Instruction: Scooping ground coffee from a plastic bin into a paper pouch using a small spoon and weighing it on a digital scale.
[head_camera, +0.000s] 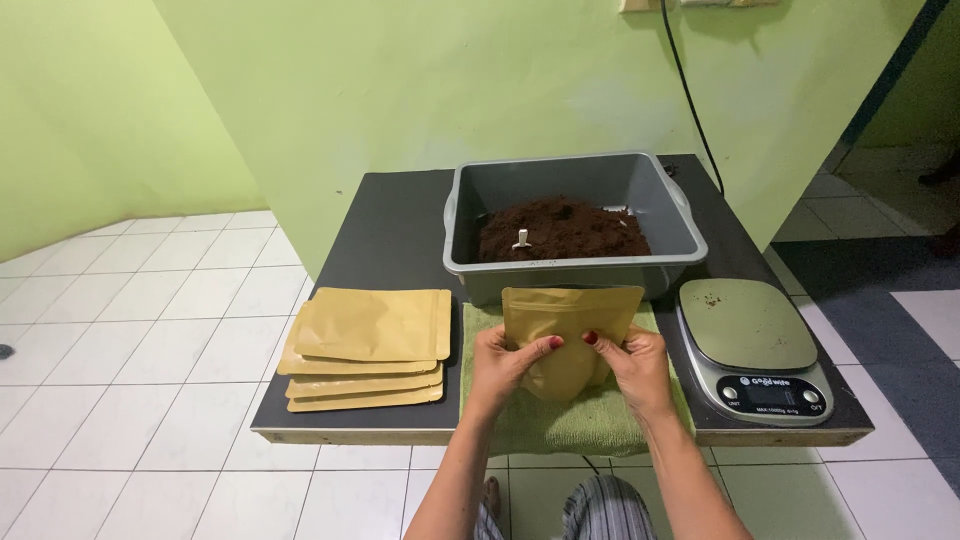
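So both hands were on the same thing here: a tan kraft-paper stand-up pouch (570, 335), held upright right in the middle of the table (390, 225), over a folded green towel (580, 420). The left hand (503, 365) gripped the pouch's lower left side and the right hand (635, 365) gripped the lower right, fingers curled around the sides with the thumbs pressed on the front face, red nails showing. So both hands were closed on it, not loose. The pouch bottom looked a bit bulged out between the palms, and its top edge stood just in front of the bin.

Both forearms came up from the bottom of the frame and angled in toward each other, wrists roughly level, just above the towel.

Other stuff around: a grey rectangular plastic bin (575, 180) sat right behind the pouch, holding dark brown soil-like material (565, 230) with a small white scoop handle (521, 238) sticking out of it. To the left, well apart from the hands, lay a flat stack of empty tan pouches (370, 350). Just to the right of the right hand sat a silver digital kitchen scale (755, 345).
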